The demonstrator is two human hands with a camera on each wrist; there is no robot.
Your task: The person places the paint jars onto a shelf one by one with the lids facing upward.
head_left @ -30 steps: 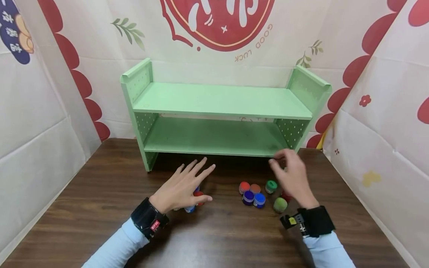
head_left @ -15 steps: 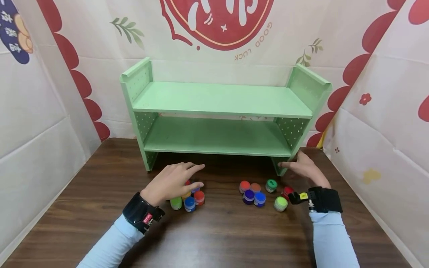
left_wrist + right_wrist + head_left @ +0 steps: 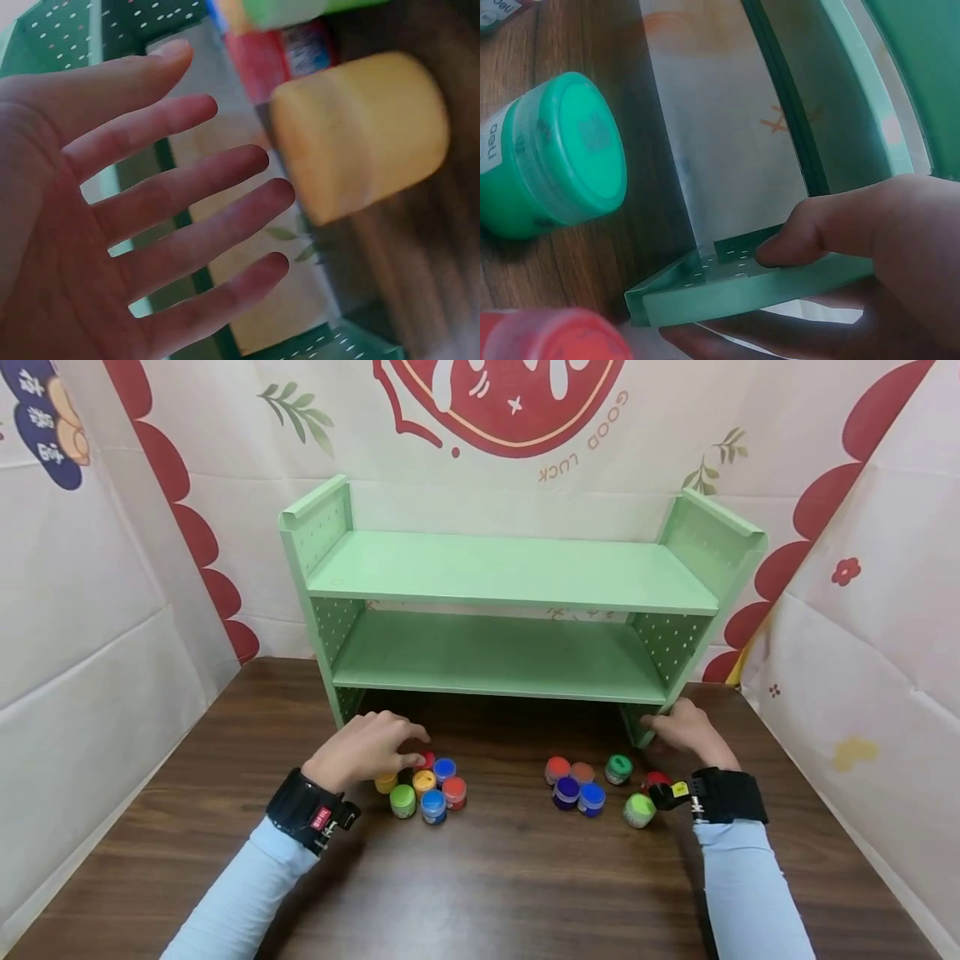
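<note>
A light green two-tier shelf (image 3: pixel 510 572) stands on the dark wooden table. My right hand (image 3: pixel 686 731) grips its front right leg; in the right wrist view the thumb lies on the inner side of the leg (image 3: pixel 757 292) and the fingers pass round the outer side. At the shelf's left front, my left hand (image 3: pixel 367 747) hovers beside a cluster of small paint jars. Its fingers are spread and relaxed in the left wrist view, with nothing held, near a yellow jar (image 3: pixel 360 139). Blue (image 3: pixel 433 806), lime green (image 3: pixel 403 800) and red (image 3: pixel 453 792) jars stand in that cluster.
Right of centre stand more jars: purple (image 3: pixel 566 792), blue (image 3: pixel 591 798), green (image 3: pixel 618 768), lime green (image 3: pixel 639 810) and several red or brown ones. A printed white cloth (image 3: pixel 480 502) hangs behind the shelf and at both sides. The wooden table (image 3: pixel 510 885) extends toward me.
My right hand has moved from above the right jars to the shelf's right leg and taken hold. The left hand has drawn back leftward, uncovering the left jars. The head view has shifted slightly.
</note>
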